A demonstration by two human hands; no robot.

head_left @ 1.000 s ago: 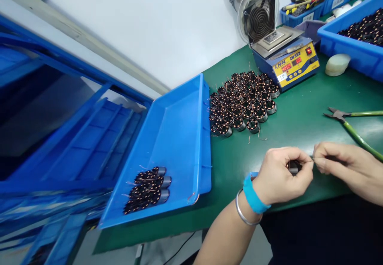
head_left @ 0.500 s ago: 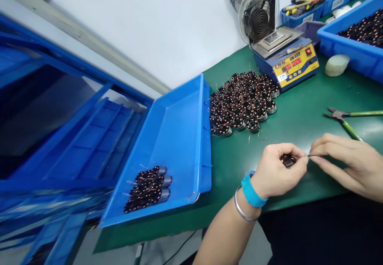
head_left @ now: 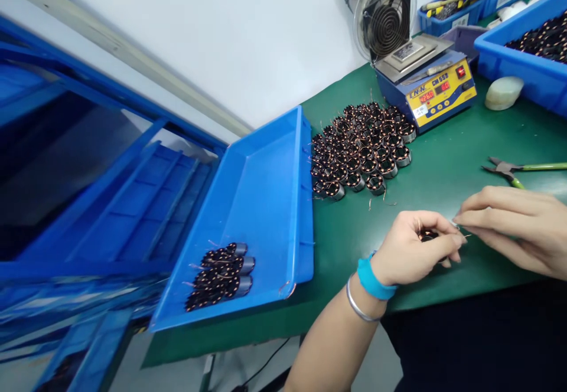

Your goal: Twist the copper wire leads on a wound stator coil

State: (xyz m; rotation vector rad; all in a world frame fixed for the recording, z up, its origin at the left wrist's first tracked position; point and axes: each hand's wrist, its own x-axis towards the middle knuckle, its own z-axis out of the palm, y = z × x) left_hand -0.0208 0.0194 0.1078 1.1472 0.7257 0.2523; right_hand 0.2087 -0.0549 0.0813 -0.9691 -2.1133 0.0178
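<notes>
My left hand (head_left: pixel 414 247) is closed around a small black stator coil (head_left: pixel 427 236) wound with copper wire, mostly hidden by the fingers. A thin wire end sticks out past its fingertips toward the right. Just beside them, my right hand (head_left: pixel 516 224) has its thumb and fingers pressed together. Something small and whitish shows at its tips, too small to name. Beyond the right hand lie green-handled cutting pliers (head_left: pixel 505 167), jaws apart. Many similar stator coils (head_left: pixel 363 144) stand grouped on the green table (head_left: pixel 447 170).
Left of the group, a blue tray (head_left: pixel 266 185) holds rows of coils (head_left: pixel 221 274) at its near end. Behind stands a solder pot (head_left: pixel 436 94) with a fan (head_left: pixel 387 23). A blue bin (head_left: pixel 496 61) of coils and a pale round block (head_left: pixel 504 92) are at right.
The right hand has shifted slightly up, and its fingertips have moved off the wire end at the left fingers. The left hand has turned a little with the coil still in it.
</notes>
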